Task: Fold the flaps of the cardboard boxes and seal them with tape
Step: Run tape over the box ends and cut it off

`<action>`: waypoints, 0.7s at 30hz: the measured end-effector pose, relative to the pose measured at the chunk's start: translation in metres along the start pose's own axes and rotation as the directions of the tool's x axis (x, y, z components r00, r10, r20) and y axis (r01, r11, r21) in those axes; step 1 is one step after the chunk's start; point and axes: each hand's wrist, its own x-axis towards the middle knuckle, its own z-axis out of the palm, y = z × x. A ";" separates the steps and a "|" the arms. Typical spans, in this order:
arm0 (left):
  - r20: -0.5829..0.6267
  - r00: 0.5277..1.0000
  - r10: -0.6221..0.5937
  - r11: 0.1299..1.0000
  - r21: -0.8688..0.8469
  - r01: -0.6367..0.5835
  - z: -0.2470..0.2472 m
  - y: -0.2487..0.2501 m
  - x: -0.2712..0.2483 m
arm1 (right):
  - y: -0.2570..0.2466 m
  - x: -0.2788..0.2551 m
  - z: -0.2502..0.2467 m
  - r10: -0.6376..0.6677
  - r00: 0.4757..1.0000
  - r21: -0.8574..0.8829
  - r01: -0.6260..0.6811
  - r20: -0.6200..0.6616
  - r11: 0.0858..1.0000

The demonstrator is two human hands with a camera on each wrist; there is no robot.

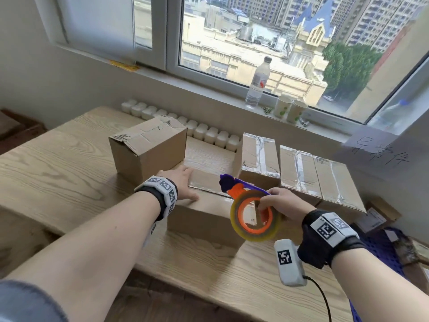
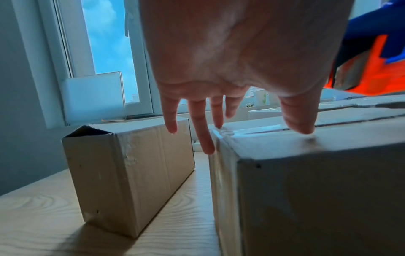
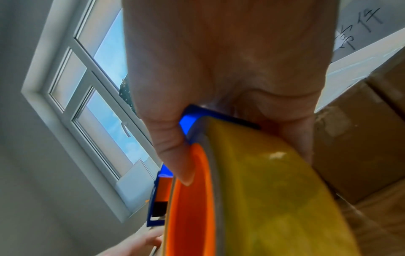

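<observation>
Left hand (image 1: 180, 182) flat, fingers (image 2: 203, 136) straight and spread, draped over the far left corner of the near box (image 1: 209, 214); thumb on its top by the taped seam. Right hand (image 1: 282, 204) grips the tape dispenser (image 1: 253, 212), thumb through the orange core, fingers wrapped round the roll, dispenser head over the box top just right of the left thumb. Beyond the left fingertips, a gap apart, stands an unsealed box (image 1: 148, 147), flaps loose. Past the right fingers, three taped boxes (image 1: 299, 168) side by side. All on the table (image 1: 58, 173). Bottle (image 1: 257, 83) and two cups (image 1: 289, 110) on the sill behind.
</observation>
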 end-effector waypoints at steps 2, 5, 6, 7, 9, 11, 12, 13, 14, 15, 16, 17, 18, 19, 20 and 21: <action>-0.006 1.000 0.008 0.998 0.058 -0.007 -0.004 -0.005 0.001 | -0.006 -0.002 0.009 0.025 0.998 0.025 -0.026 0.059 0.999; 0.034 0.999 0.010 0.991 0.132 -0.015 -0.012 -0.008 0.003 | -0.011 -0.001 0.020 0.043 0.992 -0.016 -0.041 0.122 0.999; 0.041 0.999 0.006 0.991 0.134 -0.011 -0.014 -0.008 0.004 | -0.012 0.000 0.023 0.043 0.990 -0.038 -0.038 0.132 0.999; 0.042 0.999 0.004 0.993 0.121 -0.009 -0.014 -0.008 0.004 | -0.012 0.001 0.025 0.043 0.989 -0.047 -0.037 0.138 0.998; 0.028 1.000 0.010 0.998 0.062 -0.012 -0.014 -0.009 0.005 | -0.014 0.003 0.029 0.048 0.988 -0.045 -0.042 0.148 0.998; 0.033 0.999 0.001 1.000 -0.004 -0.001 -0.015 -0.012 0.003 | -0.017 0.006 0.031 0.056 0.986 -0.050 -0.049 0.156 0.998; 0.045 0.999 -0.018 0.999 -0.032 0.019 -0.016 -0.015 0.002 | -0.019 0.007 0.032 0.058 0.985 -0.049 -0.051 0.163 0.998; 0.062 0.997 -0.038 0.998 -0.048 0.041 -0.018 -0.019 0.001 | -0.022 0.008 0.033 0.059 0.985 -0.047 -0.052 0.164 0.998; 0.077 0.996 -0.051 0.997 -0.051 0.055 -0.019 -0.023 -0.001 | -0.024 0.009 0.034 0.059 0.985 -0.047 -0.052 0.162 0.998; 0.089 0.994 -0.059 0.997 -0.046 0.063 -0.020 -0.028 -0.002 | -0.027 0.010 0.036 0.061 0.985 -0.045 -0.055 0.161 0.997; 0.102 0.992 -0.068 0.997 -0.040 0.072 -0.021 -0.033 -0.003 | -0.030 0.010 0.037 0.064 0.984 -0.038 -0.059 0.164 0.998; 0.117 0.990 -0.080 0.996 -0.036 0.085 -0.021 -0.037 -0.004 | -0.033 0.010 0.039 0.070 0.983 -0.028 -0.066 0.170 0.997; 0.132 0.986 -0.098 0.994 -0.033 0.103 -0.021 -0.042 -0.006 | -0.036 0.011 0.041 0.075 0.982 -0.024 -0.072 0.175 0.997; 0.145 0.982 -0.120 0.991 -0.032 0.126 -0.021 -0.047 -0.007 | -0.039 0.011 0.043 0.079 0.980 -0.025 -0.075 0.180 0.997; 0.157 0.977 -0.147 0.988 -0.033 0.154 -0.021 -0.052 -0.008 | -0.042 0.013 0.044 0.081 0.979 -0.028 -0.077 0.185 0.997; 0.165 0.971 -0.173 0.983 -0.037 0.181 -0.021 -0.056 -0.009 | -0.046 0.013 0.046 0.083 0.978 -0.027 -0.079 0.189 0.997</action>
